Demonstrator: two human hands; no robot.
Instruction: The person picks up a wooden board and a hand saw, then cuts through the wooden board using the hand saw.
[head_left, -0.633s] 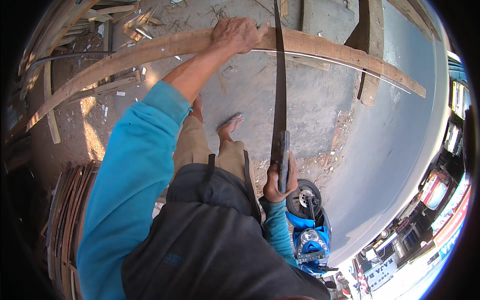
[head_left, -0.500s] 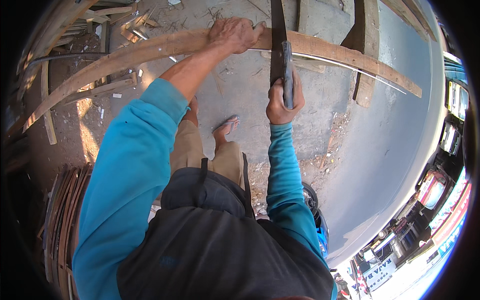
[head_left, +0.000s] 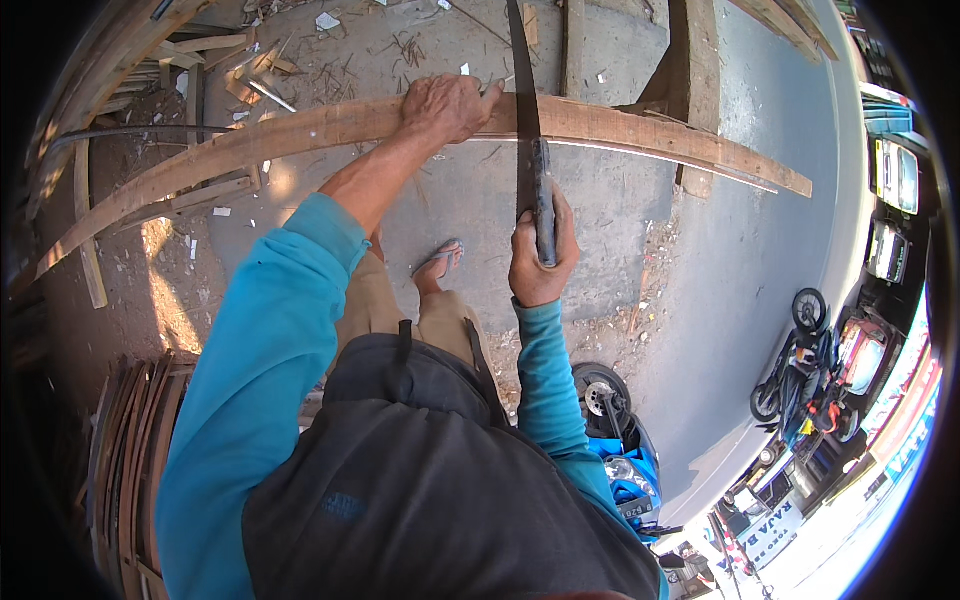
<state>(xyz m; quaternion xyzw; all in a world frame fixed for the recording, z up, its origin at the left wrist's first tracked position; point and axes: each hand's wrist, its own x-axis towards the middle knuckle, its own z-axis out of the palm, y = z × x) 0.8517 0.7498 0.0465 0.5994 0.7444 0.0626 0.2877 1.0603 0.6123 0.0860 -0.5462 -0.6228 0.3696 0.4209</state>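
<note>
Saw (head_left: 545, 210) | clamped in right grip (head_left: 530, 262) | blade (head_left: 526, 100) across plank (head_left: 320, 123) | left grip (head_left: 441, 106) clamped on same plank

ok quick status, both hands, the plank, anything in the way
Left hand on wooden plank. Right hand gripping handsaw. Blade crossing plank in view, contact unclear. Nearest hazard: left hand, close beside blade.

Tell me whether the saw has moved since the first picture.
Yes: the saw, held in the right hand, has moved forward; its handle is now nearer the plank.
</note>
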